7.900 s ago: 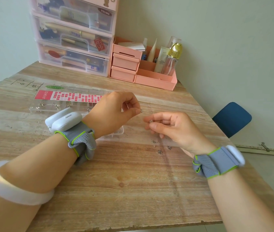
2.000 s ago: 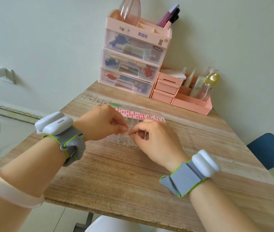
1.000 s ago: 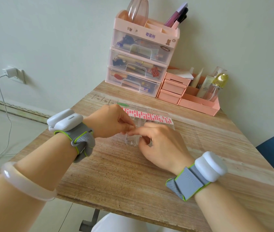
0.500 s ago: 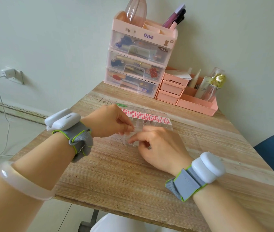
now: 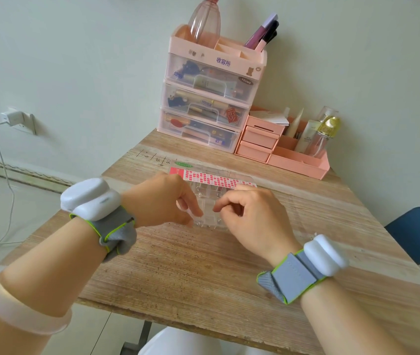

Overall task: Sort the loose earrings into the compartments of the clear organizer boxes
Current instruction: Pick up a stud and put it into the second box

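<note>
Hovering over the clear organizer box mid-worktop, your left hand and right hand each curl fingers; whether either grip pinches an earring, you cannot tell.

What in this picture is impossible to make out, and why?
Head view only:
- Clear organizer box: both hands cover its sides, so its compartments' contents cannot be read.
- Earrings: too small; whether the left hand or right hand pinches one is unclear.
- Bottle atop the pink drawer tower: cut off by the top edge.
</note>
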